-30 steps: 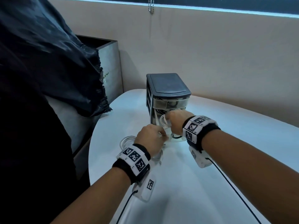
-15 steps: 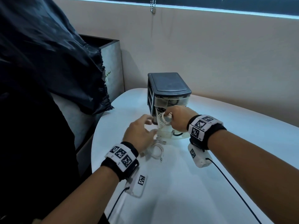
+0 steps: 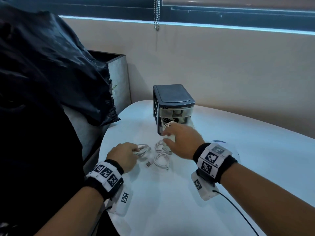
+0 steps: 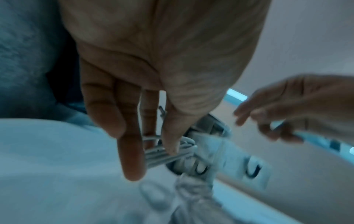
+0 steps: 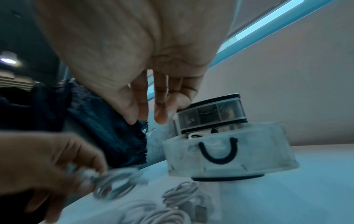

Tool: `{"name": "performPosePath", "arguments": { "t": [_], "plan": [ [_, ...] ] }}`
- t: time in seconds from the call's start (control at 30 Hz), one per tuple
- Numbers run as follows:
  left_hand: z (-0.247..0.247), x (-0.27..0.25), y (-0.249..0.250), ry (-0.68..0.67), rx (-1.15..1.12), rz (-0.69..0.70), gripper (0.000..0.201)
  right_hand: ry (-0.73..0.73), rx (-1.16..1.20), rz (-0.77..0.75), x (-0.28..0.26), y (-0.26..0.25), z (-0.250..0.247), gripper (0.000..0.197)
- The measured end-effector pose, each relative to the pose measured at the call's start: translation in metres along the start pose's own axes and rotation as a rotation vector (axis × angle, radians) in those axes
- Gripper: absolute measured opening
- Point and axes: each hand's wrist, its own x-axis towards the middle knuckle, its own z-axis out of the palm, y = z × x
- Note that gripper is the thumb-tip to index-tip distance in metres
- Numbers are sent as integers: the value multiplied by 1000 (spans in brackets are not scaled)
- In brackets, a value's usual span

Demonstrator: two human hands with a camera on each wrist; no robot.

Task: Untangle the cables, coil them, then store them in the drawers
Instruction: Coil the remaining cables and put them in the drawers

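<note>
White rounded surface (image 3: pixel 170 201) against a beige wall (image 3: pixel 221 65). Left grip (image 3: pixel 123 156) pinches a coiled white cable (image 3: pixel 144 149); right grip (image 3: pixel 183 143), fingers relaxed, empty, hovers beside open drawer (image 5: pixel 226 153) of the drawer unit (image 3: pixel 172 94). No legible writing.

Rounded white table (image 3: pixel 221 167), small dark-topped drawer unit (image 3: pixel 173 106) standing near its far edge, three coiled white cables (image 3: pixel 161 160) lying just before the unit
</note>
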Motion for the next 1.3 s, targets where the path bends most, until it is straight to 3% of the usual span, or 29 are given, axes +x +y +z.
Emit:
{"name": "performPosePath", "arguments": {
  "t": [0.13, 0.23, 0.37, 0.47, 0.57, 0.7, 0.77, 0.9, 1.0, 1.07, 1.13, 1.3],
  "plan": [
    [-28, -22, 16, 110, -202, 239, 4, -97, -6, -140, -15, -18, 7, 38],
    [-42, -25, 35, 117, -324, 412, 3, -59, 16, -154, -18, -22, -6, 27],
    [-36, -6, 61, 295, -434, 419, 8, 15, -30, -60, -10, 4, -35, 23],
    [-24, 14, 88, 348, -254, 440, 12, 99, -59, 53, -2, 35, -46, 20],
    [-10, 32, 114, 246, 171, 561, 27, 97, -69, 142, 5, 57, -46, 20],
    [3, 54, 124, 133, 530, 555, 43, 74, -74, 166, 8, 67, -41, 25],
    [10, 64, 124, 93, 540, 575, 45, 80, -48, 177, 7, 69, -38, 27],
    [14, 66, 127, -17, 311, 682, 44, 105, -2, 175, 5, 76, -33, 26],
    [13, 61, 123, 214, 190, 730, 45, 150, 30, 172, 3, 80, -33, 24],
    [10, 62, 120, 277, 329, 634, 49, 181, 55, 169, 2, 82, -34, 23],
    [8, 64, 119, 215, 473, 549, 58, 207, 74, 164, 2, 82, -35, 23],
    [13, 72, 120, 82, 533, 530, 65, 245, 126, 154, 0, 81, -38, 22]
  ]
}}
